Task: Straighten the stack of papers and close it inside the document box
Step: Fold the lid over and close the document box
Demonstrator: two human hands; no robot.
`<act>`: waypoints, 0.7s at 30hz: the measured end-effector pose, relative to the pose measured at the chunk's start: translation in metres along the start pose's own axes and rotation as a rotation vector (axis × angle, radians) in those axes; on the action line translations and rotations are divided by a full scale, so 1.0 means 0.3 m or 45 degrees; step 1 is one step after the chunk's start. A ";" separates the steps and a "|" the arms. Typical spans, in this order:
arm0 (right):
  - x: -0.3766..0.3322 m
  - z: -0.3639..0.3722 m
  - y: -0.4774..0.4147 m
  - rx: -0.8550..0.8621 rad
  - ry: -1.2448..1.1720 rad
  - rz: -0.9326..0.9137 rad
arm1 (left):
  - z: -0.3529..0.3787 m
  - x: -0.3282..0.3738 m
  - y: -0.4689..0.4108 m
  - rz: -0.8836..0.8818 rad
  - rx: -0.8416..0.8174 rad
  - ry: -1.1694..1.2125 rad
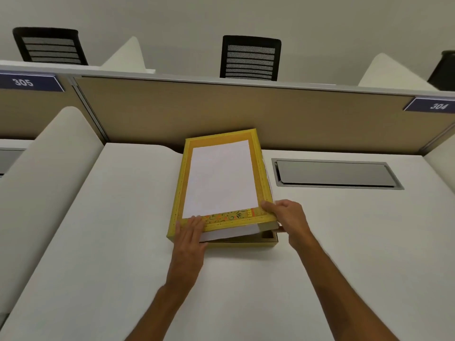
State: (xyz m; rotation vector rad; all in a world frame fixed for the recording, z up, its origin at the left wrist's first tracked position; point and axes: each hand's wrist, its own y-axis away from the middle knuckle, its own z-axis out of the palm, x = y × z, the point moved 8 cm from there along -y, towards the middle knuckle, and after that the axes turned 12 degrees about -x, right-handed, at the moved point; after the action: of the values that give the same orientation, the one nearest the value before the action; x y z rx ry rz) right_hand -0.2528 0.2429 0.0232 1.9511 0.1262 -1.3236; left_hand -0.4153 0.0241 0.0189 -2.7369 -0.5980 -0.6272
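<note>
On the white desk (344,242), just near of the tan partition (221,104), the yellow document box (268,243) lies with its lid (181,183) lowered almost shut, a white sheet (221,178) lying on the lid's top face. At the near left corner, the left hand (190,232) lies flat with fingers together and extended over the lid edge, apparently to press the lid down and steady it. Between lid and base, the stack of papers (229,233) shows as a white edge protruding at the near side; this probably holds the lid ajar. At the near right corner, the right hand (286,215) has thumb above and fingers curled around the lid corner, gripping it, evidently to guide closure. Right of the box, a grey cable hatch (334,173) sits flush in the desk, well apart.
</note>
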 end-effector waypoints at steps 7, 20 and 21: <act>0.143 -0.049 -0.047 0.106 0.339 0.086 | 0.028 -0.175 0.072 -0.430 -0.090 0.450; 0.220 -0.001 -0.076 0.206 0.781 0.042 | 0.063 -0.183 0.064 -0.411 -0.171 0.387; 0.213 0.010 -0.079 0.170 0.807 -0.001 | 0.067 -0.183 0.065 -0.411 -0.177 0.372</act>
State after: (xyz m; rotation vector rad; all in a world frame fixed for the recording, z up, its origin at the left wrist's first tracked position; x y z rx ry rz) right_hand -0.2371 0.2372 -0.0429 2.4241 0.3506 -0.6834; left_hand -0.4446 -0.0043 -0.0272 -2.6159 -0.9603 -1.1592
